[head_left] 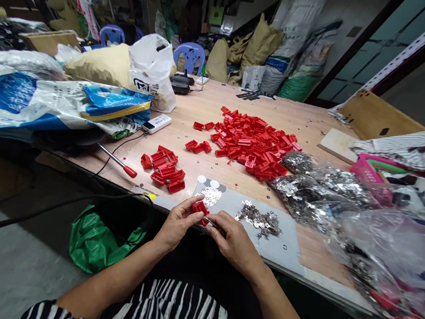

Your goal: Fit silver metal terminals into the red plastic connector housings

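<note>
My left hand grips a red plastic housing just over the table's front edge. Fingers of my right hand are pinched at the housing's right side, around a small metal piece that is mostly hidden. Right behind the hands, a pile of small white pieces lies on a grey mat. To the right on the same mat is a heap of small metal parts. A small group of red housings sits to the left.
A large heap of red housings covers the table's middle. Clear bags of metal parts and a pink basket are at right. At left are a red-tipped lever, a white power bank and sacks; a green bag hangs below.
</note>
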`<state>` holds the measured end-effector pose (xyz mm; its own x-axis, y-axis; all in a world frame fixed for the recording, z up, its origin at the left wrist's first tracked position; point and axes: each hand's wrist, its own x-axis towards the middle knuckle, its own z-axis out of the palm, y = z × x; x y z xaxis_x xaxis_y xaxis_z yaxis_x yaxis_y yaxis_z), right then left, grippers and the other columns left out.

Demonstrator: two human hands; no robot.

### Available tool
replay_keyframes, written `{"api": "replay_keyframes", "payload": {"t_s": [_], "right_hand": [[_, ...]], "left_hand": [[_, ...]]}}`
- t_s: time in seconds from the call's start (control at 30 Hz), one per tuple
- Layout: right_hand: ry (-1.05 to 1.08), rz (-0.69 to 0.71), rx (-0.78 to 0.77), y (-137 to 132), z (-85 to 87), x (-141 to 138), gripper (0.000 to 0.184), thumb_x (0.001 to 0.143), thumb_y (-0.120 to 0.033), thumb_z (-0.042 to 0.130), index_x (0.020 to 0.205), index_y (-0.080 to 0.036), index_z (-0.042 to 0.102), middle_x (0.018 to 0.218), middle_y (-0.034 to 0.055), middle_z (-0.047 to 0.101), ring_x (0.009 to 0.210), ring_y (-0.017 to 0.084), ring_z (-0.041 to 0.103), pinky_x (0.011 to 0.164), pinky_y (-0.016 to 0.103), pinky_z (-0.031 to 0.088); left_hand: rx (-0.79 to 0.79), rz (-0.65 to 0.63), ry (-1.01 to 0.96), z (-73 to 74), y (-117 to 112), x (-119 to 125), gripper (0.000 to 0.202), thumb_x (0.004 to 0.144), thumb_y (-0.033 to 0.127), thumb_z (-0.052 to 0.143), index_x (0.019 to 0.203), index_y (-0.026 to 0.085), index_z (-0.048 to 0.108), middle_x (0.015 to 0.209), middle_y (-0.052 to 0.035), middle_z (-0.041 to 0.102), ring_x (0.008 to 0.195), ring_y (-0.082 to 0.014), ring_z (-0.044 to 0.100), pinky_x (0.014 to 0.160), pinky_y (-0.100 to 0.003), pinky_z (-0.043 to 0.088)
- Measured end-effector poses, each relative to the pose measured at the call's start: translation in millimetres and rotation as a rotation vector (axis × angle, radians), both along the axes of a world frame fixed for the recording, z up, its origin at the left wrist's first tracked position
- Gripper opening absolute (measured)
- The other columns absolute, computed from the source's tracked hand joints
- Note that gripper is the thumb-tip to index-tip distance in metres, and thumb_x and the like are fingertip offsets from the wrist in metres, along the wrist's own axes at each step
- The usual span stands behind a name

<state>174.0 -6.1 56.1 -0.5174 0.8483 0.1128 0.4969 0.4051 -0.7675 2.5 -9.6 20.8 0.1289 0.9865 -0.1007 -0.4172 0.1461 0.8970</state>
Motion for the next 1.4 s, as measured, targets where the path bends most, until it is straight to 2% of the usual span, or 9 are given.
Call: {"api": "replay_keyframes", "payload": {"t_s": [0.33, 0.47, 0.6, 0.67, 0.8, 0.93, 1.07, 1.17, 1.4], "right_hand": [[0.108, -0.056, -0.016, 0.0, -7.0, 2.5, 0.011, 0.09, -0.027, 0.052, 0.089, -0.023, 0.063, 0.083, 0.0036, 0.062, 0.074, 0.017, 0.056, 0.07, 0.03, 0.044], [0.153, -0.028, -0.053, 1.5, -7.7, 5.4, 0.01, 0.088, -0.027, 0.055, 0.091, -0.023, 0.063, 0.087, 0.0038, 0.062, 0.078, 0.018, 0.057, 0.071, 0.029, 0.044], [0.126, -0.114, -0.136, 1.7, -10.6, 9.7, 0.016, 0.084, -0.035, 0.061, 0.097, -0.024, 0.062, 0.078, 0.0008, 0.06, 0.062, 0.015, 0.05, 0.06, 0.028, 0.041], [0.115, -0.152, -0.137, 1.0, -11.9, 11.6, 0.021, 0.085, -0.037, 0.06, 0.101, -0.023, 0.06, 0.08, 0.0012, 0.061, 0.061, 0.015, 0.05, 0.06, 0.028, 0.042], [0.06, -0.153, -0.022, -0.5, -15.1, 13.1, 0.022, 0.092, -0.033, 0.047, 0.109, -0.024, 0.06, 0.1, 0.0064, 0.062, 0.078, 0.018, 0.056, 0.076, 0.033, 0.045], [0.014, -0.155, 0.048, -0.5, -21.1, 11.9, 0.025, 0.093, -0.028, 0.045, 0.112, -0.024, 0.061, 0.101, 0.0085, 0.061, 0.093, 0.022, 0.058, 0.084, 0.036, 0.045], [-0.027, -0.176, 0.032, 1.2, -24.5, 9.5, 0.025, 0.092, -0.027, 0.047, 0.114, -0.024, 0.059, 0.103, 0.0083, 0.065, 0.093, 0.022, 0.06, 0.083, 0.037, 0.046], [-0.091, -0.196, 0.004, 3.7, -24.9, 7.0, 0.021, 0.089, -0.025, 0.052, 0.108, -0.025, 0.06, 0.098, 0.0053, 0.068, 0.086, 0.021, 0.063, 0.078, 0.034, 0.047], [-0.164, -0.148, 0.039, 11.7, -25.9, 2.0, 0.016, 0.086, -0.02, 0.054, 0.094, -0.023, 0.067, 0.093, 0.0056, 0.067, 0.085, 0.02, 0.062, 0.077, 0.032, 0.047]], "left_hand": [[-0.134, -0.113, -0.203, 5.9, 0.1, -4.3, 0.046, 0.073, 0.026, 0.074, 0.116, 0.019, 0.06, 0.104, -0.0098, 0.069, 0.092, -0.0196, 0.066, 0.08, -0.032, 0.051], [-0.167, -0.139, -0.187, 6.7, -0.6, -4.8, 0.045, 0.069, 0.024, 0.076, 0.111, 0.018, 0.062, 0.104, -0.0095, 0.069, 0.091, -0.0195, 0.066, 0.079, -0.031, 0.051], [-0.16, -0.145, -0.145, 5.6, -1.7, -5.1, 0.048, 0.067, 0.024, 0.078, 0.111, 0.018, 0.062, 0.1, -0.0086, 0.069, 0.095, -0.0217, 0.065, 0.08, -0.033, 0.05], [-0.119, -0.14, -0.112, 4.0, -1.4, -5.9, 0.048, 0.066, 0.023, 0.078, 0.111, 0.018, 0.061, 0.1, -0.0081, 0.069, 0.096, -0.0212, 0.064, 0.082, -0.033, 0.05], [0.069, -0.128, 0.07, 2.3, 1.5, -9.6, 0.043, 0.067, 0.021, 0.077, 0.106, 0.019, 0.059, 0.109, -0.0063, 0.065, 0.093, -0.0169, 0.062, 0.084, -0.03, 0.048], [0.218, -0.103, 0.242, 2.5, 5.0, -13.9, 0.036, 0.072, 0.022, 0.073, 0.103, 0.019, 0.056, 0.108, -0.0059, 0.063, 0.089, -0.0156, 0.061, 0.081, -0.029, 0.049], [0.344, -0.048, 0.543, -1.7, 9.8, -18.4, 0.031, 0.075, 0.02, 0.07, 0.103, 0.02, 0.058, 0.096, -0.0031, 0.065, 0.086, -0.0159, 0.062, 0.082, -0.029, 0.049], [0.401, -0.023, 0.754, -7.1, 15.1, -21.0, 0.033, 0.074, 0.018, 0.07, 0.105, 0.022, 0.061, 0.099, -0.0025, 0.068, 0.089, -0.0175, 0.064, 0.084, -0.03, 0.049], [0.503, -0.078, 0.898, -15.2, 22.9, -21.6, 0.042, 0.075, 0.018, 0.07, 0.116, 0.021, 0.062, 0.11, -0.0065, 0.07, 0.102, -0.0203, 0.064, 0.092, -0.033, 0.049]]}}
